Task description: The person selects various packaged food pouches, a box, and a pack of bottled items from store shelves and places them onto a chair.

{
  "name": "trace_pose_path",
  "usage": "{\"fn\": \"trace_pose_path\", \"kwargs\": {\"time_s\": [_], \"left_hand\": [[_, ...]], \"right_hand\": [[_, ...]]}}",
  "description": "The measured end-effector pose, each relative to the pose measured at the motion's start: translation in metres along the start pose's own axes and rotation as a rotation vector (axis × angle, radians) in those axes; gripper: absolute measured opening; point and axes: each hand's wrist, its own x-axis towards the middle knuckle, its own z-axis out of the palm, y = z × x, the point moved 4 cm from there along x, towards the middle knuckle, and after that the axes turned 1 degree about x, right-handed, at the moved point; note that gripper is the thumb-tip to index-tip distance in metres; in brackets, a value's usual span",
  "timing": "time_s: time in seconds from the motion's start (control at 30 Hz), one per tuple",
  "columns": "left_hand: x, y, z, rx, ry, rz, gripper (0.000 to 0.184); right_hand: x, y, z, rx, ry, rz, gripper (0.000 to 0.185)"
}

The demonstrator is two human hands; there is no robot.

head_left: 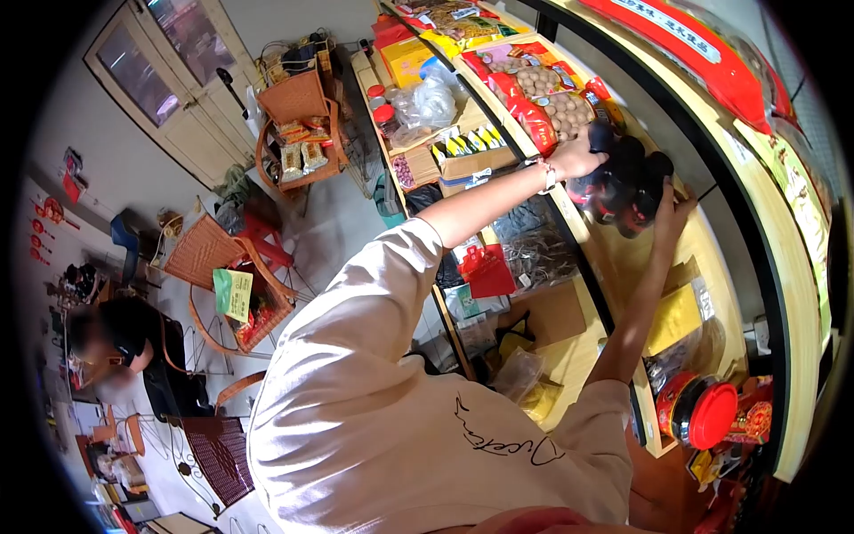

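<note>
Several dark jars with black lids [627, 191] stand bunched together on a wooden shelf. My left hand [578, 158], with a bracelet at the wrist, is closed at the left side of the bunch by a black lid. On the other side, my right hand [673, 209] has its fingers curled against the dark jars, partly hidden behind them. Red bags of round brown nuts [567, 111] lie on the same shelf, just beyond my left hand.
A red-lidded jar [712, 414] and a yellow packet [673, 320] sit lower on the shelf. The upper shelf's black frame [703, 125] runs close beside my right hand. Wicker chairs [200, 258] hold packets; a person in black [147, 351] is at the left.
</note>
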Motion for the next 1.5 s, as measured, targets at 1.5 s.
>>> {"fn": "trace_pose_path", "kwargs": {"time_s": [1.5], "left_hand": [[-0.816,0.01,-0.22,-0.559,1.536,-1.113,0.021]], "right_hand": [[-0.63,-0.131,0.034,0.546,-1.588,0.995,0.04]]}}
